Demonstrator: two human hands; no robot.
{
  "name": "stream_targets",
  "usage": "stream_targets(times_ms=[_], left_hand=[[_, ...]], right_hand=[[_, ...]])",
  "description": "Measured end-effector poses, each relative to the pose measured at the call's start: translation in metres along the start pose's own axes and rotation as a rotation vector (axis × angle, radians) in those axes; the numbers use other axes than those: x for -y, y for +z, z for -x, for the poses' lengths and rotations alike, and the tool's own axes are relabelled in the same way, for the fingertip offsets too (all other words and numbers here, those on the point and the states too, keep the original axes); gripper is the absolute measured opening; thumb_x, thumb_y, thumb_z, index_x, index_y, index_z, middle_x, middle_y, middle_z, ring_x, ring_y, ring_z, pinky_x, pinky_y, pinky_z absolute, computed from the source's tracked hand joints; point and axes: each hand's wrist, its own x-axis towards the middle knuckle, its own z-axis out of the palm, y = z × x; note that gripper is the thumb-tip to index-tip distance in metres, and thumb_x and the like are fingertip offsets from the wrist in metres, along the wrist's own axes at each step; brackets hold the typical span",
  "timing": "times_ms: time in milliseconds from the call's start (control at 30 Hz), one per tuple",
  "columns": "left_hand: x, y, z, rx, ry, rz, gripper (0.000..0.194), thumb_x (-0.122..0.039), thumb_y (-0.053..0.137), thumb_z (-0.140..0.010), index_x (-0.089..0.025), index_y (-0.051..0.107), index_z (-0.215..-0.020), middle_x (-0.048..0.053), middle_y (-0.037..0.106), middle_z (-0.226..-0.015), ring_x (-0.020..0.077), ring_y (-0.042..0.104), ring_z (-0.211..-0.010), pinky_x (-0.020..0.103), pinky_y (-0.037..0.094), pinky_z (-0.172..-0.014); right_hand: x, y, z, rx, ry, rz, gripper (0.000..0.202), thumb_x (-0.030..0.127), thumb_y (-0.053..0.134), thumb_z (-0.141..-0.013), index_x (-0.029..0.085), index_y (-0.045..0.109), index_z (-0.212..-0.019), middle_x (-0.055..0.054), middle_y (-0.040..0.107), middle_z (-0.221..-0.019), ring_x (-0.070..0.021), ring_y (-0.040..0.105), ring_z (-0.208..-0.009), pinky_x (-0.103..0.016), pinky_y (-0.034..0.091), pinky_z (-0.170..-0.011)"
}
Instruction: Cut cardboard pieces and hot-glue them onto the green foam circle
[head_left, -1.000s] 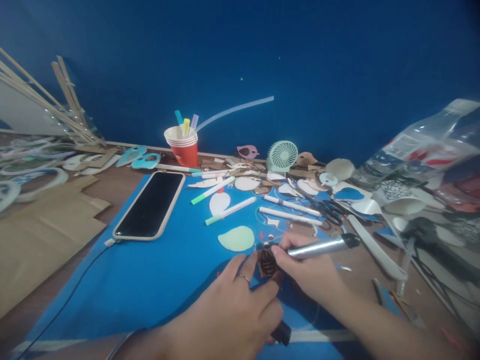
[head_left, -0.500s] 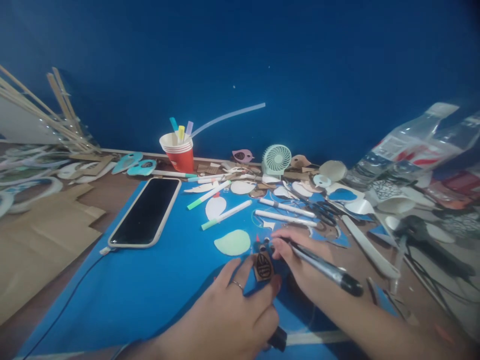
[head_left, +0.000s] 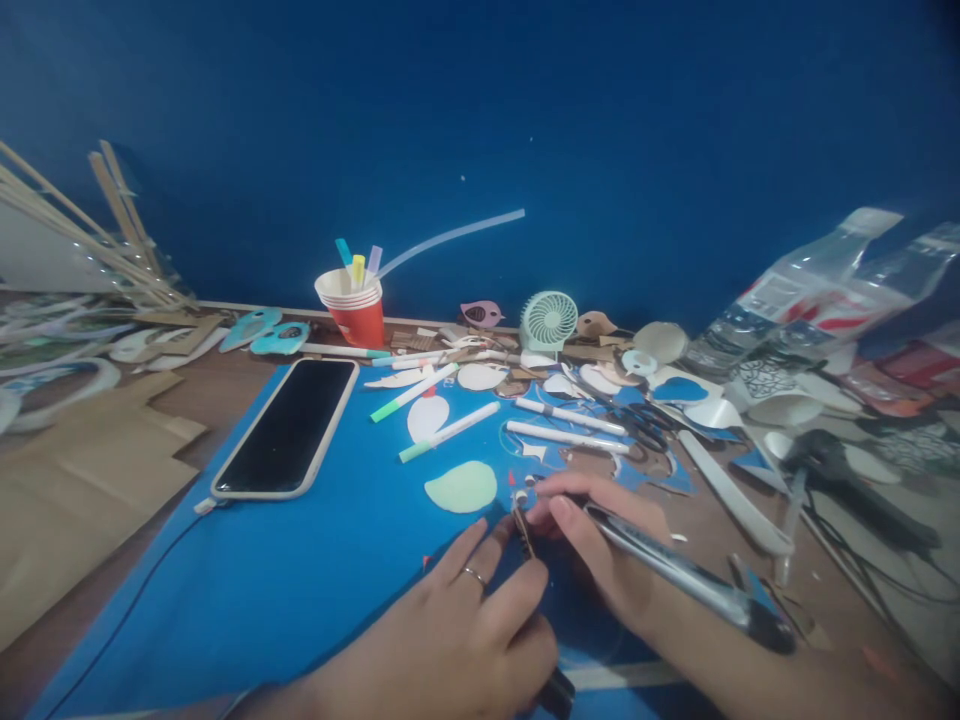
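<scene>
1. Left hand (head_left: 480,620): my fingers are curled and closed to a narrow gap, gripping a small brown piece (head_left: 524,535). A ring (head_left: 474,575) sits on one finger.
2. Brown piece: located between my two hands, over the blue mat (head_left: 300,590), tilted nearly edge-on, with dark marks on it. I cannot tell whether it touches the mat.
3. Right hand (head_left: 611,535): my thumb and fingers are bent, with the fingertips at the right side of the brown piece. This hand also holds a silver-and-black pen (head_left: 667,560), its barrel slanting back over the wrist.
4. Black object (head_left: 557,692): protrudes from beneath my left hand; the remainder is hidden.
5. Pale green leaf shape (head_left: 461,487): lies flat on the mat, just beyond my left fingertips.
6. Phone (head_left: 285,428): lies screen up, left of the leaf shape, with a cable (head_left: 142,590) attached.
7. Rear of work area: stacked paper cups (head_left: 361,318) hold colored pens; a small green fan (head_left: 550,322) stands to their right.
</scene>
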Motion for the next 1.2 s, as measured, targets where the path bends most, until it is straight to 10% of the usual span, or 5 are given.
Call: stream_targets(times_ms=[267,567,867,1200], left_hand=[[-0.007,-0.009,0.000,-0.018,-0.013,-0.136,0.014,-0.025,0.042,-0.084,-0.017,0.054,-0.085,0.004,0.062,-0.078,0.0190,0.055,-0.068,0.032,0.037,-0.058],[-0.009,0.003,0.002,-0.086,-0.031,-0.140,0.017,-0.026,0.041,-0.085,-0.016,0.054,-0.087,0.007,0.064,-0.092,0.0244,0.057,-0.086,0.037,0.041,-0.071],[-0.002,0.003,0.000,0.008,0.028,-0.027,0.025,-0.031,0.037,-0.088,-0.016,0.054,-0.098,0.006,0.058,-0.113,0.0227,0.050,-0.105,0.036,0.034,-0.091],[-0.003,0.002,0.000,-0.056,-0.109,-0.051,0.024,-0.035,0.041,-0.086,-0.017,0.056,-0.089,0.008,0.061,-0.103,0.0245,0.053,-0.089,0.037,0.036,-0.073]], right_hand=[[-0.004,0.001,0.000,0.178,-0.209,0.138,0.016,0.022,0.052,-0.078,0.024,0.062,-0.090,0.001,0.068,-0.075,-0.0138,0.062,-0.071,-0.024,0.047,-0.069],[-0.015,-0.002,0.002,0.102,-0.037,-0.204,0.025,0.035,0.040,-0.084,0.020,0.058,-0.090,-0.002,0.060,-0.070,-0.0150,0.057,-0.061,-0.025,0.046,-0.055],[0.003,-0.005,-0.011,0.121,0.101,0.016,0.009,0.024,0.053,-0.074,0.018,0.054,-0.067,0.003,0.052,-0.054,-0.0105,0.046,-0.047,-0.020,0.037,-0.043],[-0.010,0.002,-0.014,0.082,0.058,0.150,0.027,0.029,0.055,-0.074,0.020,0.042,-0.053,0.005,0.042,-0.047,-0.0102,0.040,-0.046,-0.020,0.032,-0.043]])
